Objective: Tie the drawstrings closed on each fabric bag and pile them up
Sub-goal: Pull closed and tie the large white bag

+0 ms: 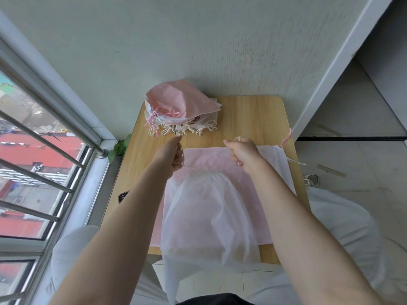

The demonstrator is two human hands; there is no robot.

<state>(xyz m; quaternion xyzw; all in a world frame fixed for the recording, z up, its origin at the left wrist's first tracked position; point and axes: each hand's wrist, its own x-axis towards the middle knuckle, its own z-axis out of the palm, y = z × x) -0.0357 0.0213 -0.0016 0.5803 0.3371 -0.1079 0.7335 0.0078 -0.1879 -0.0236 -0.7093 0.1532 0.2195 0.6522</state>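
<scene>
Bag: white fabric bag (209,216) on table (253,119), lying over flat pink bags, mouth already gathered.
L hand (172,154): fingers curled round thin drawstring (189,167).
R hand (242,154): fist closed, prob. on other cord end; cord itself hidden.
Feel: light, soft, floppy; cord thin, may slip, so hold near the mouth.
Pile: tied bags (178,111) at far-left corner.

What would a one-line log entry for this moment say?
left hand: pulling cord | right hand: pulling cord | white bag: mouth gathered, unknotted | pile: far left on table
</scene>
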